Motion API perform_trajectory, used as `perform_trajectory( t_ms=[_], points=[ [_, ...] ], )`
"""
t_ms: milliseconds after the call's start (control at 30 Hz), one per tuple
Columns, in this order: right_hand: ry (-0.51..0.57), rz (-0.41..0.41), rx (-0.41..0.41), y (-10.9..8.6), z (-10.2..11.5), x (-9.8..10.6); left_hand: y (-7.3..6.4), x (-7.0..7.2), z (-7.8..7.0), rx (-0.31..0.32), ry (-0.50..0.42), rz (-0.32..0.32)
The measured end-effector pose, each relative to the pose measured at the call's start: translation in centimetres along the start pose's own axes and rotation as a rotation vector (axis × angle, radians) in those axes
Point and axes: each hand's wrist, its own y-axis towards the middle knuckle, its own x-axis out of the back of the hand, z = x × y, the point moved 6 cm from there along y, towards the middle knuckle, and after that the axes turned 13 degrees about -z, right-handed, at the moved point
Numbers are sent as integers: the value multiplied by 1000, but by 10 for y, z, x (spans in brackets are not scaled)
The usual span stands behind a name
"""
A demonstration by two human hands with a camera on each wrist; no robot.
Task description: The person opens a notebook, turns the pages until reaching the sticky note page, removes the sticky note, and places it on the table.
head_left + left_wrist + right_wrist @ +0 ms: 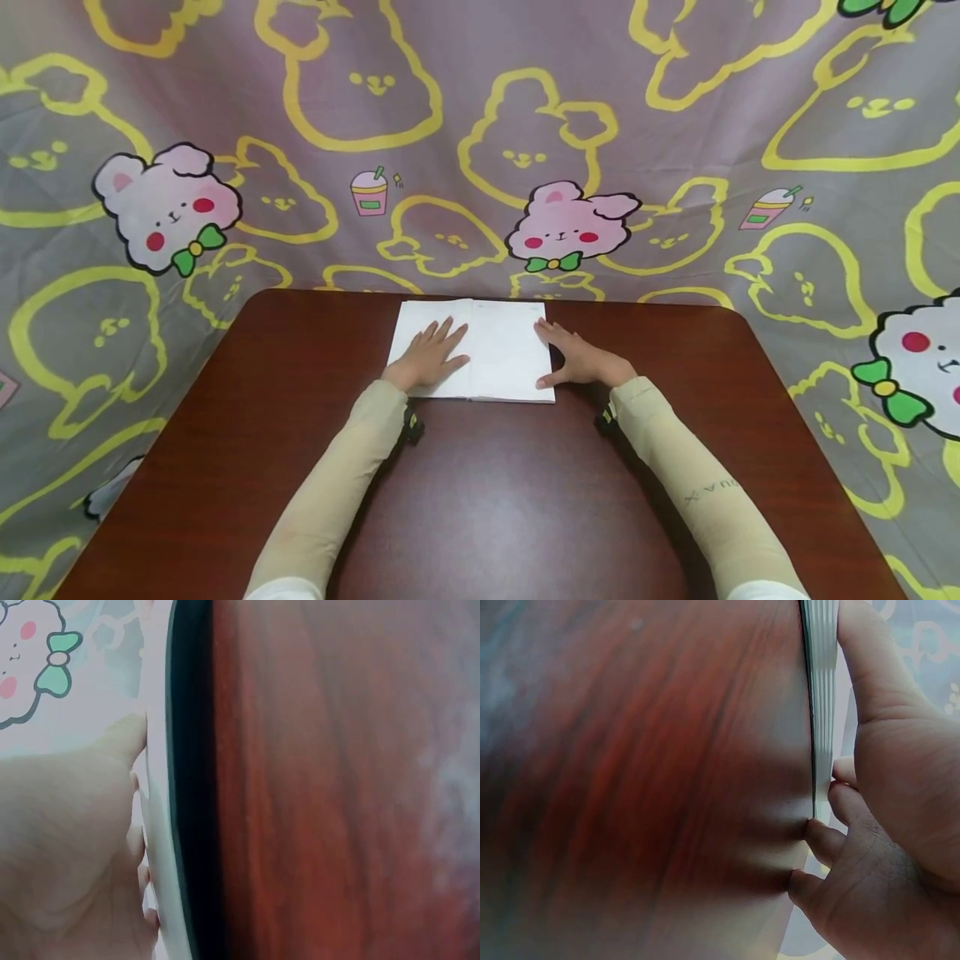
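Note:
An open book with white pages (510,354) lies flat near the far edge of the table. On its left page rests my left hand (429,357), palm down with the fingers spread and the thumb toward the centre fold. My right hand (588,358) is at the book's right edge, fingers near the upper corner and thumb touching the page near the lower corner. The right wrist view shows the stacked page edges (823,690) beside the thumb, and some fingertips reaching past the edge to the table. In the left wrist view, the book's near edge (161,787) partly hides the fingers.
The dark red-brown wooden table (480,500) stretches toward me from the book. Behind it and at both sides hangs a grey-pink cloth (435,108) with yellow outlines and cartoon animals. Beige sleeves (330,492) cover both forearms, and a small black device (412,425) sits at each wrist.

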Motion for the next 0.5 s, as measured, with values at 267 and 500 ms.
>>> perform_trajectory(
  t_ms=[267, 500],
  points=[
    [-13, -3, 4, 3, -2, -1, 2, -6, 11, -8, 7, 9],
    [-4, 3, 5, 4, -5, -2, -2, 0, 3, 10, 3, 30]
  ],
)
